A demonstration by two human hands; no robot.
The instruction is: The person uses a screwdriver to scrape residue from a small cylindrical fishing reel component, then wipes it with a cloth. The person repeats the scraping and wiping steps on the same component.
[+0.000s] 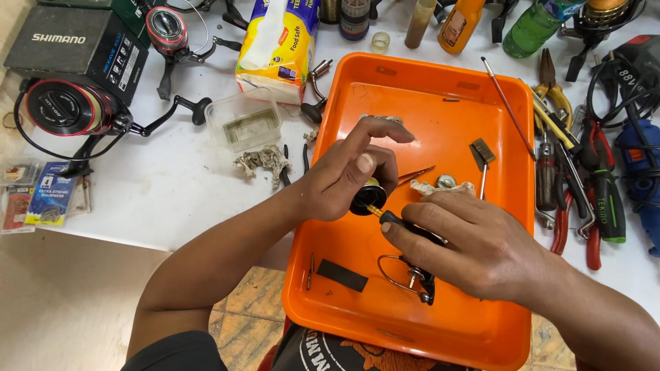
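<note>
My left hand (347, 175) grips a small round black and gold reel part (366, 196) over the orange tray (385, 89), index finger stretched out. My right hand (474, 240) holds a black-handled screwdriver (399, 221) whose gold shaft points into that part. Under my right hand lies a black reel body with a wire bail arm (405, 275). A crumpled cloth with a small metal piece (445, 183), tweezers (414, 174) and a small brush (482, 154) lie in the tray beside my hands.
Pliers, screwdrivers and cutters (577, 185) lie right of the tray, near a blue power tool (639, 158). On the left sit a red spinning reel (69, 110), a dark box (75, 45), a clear plastic tub (244, 120), a tissue pack (278, 45) and line packets (48, 196). Bottles (460, 20) stand behind.
</note>
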